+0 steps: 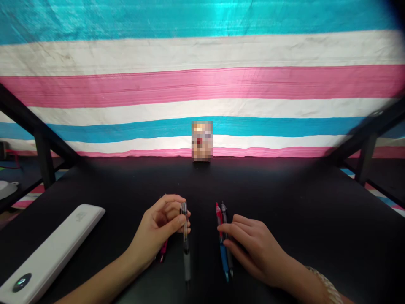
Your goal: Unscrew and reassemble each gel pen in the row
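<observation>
My left hand pinches a pen between thumb and fingers; it has a clear upper part and a greyish lower end. Partly hidden beneath that hand, a pink pen lies on the black table. To the right, two pens lie side by side: one with a red top and blue lower part, and a dark grey pen. My right hand rests low over them, index finger and thumb closed on the pair; its other fingers are curled.
A long white device with a round dark spot lies on the left of the black table. At the back edge stands a small blurred-out item. Dark frame bars slope at both sides, with a striped sheet behind.
</observation>
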A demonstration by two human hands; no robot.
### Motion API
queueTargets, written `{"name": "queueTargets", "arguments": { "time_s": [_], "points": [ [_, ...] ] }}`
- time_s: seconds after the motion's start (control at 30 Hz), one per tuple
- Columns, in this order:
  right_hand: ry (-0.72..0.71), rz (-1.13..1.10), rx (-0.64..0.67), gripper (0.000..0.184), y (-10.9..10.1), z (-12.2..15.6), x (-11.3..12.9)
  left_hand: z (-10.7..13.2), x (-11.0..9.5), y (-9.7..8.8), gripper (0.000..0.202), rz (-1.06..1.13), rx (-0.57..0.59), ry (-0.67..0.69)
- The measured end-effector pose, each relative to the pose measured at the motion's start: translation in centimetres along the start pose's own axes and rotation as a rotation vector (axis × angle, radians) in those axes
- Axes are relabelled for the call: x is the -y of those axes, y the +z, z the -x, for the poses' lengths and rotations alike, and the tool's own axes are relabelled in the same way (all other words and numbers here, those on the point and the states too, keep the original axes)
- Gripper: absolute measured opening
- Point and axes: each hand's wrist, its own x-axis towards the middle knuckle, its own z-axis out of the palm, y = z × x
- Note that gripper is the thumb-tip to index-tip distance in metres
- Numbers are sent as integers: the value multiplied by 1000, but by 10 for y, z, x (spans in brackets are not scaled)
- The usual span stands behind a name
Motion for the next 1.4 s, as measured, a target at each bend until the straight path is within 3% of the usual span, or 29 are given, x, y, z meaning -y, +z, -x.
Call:
{"name": "queueTargets", "arguments": {
  "time_s": [0.23,0.43,1.03,1.13,1.3,1.4],
  "points": [
    [-5,21,-11,19,0,-1,0,-1,0,0,34,0,-51,19],
    [-21,33,-27,19,-1,-1,1,-5,-1,-3,26,-4,-47,33],
    [-31,39,-34,20,1,-1,1,-15,-9,-11,29,-61,-119,81],
    [-34,42,-36,20,1,-1,1,-19,-9,-15,35,-177,-130,111],
    [-42,49,-44,21,2,0,0,-27,-6,-22,31,-720,-104,262],
    [-38,43,-37,21,4,0,-1,-29,-3,-25,29,-889,-74,315]
  ]
}}
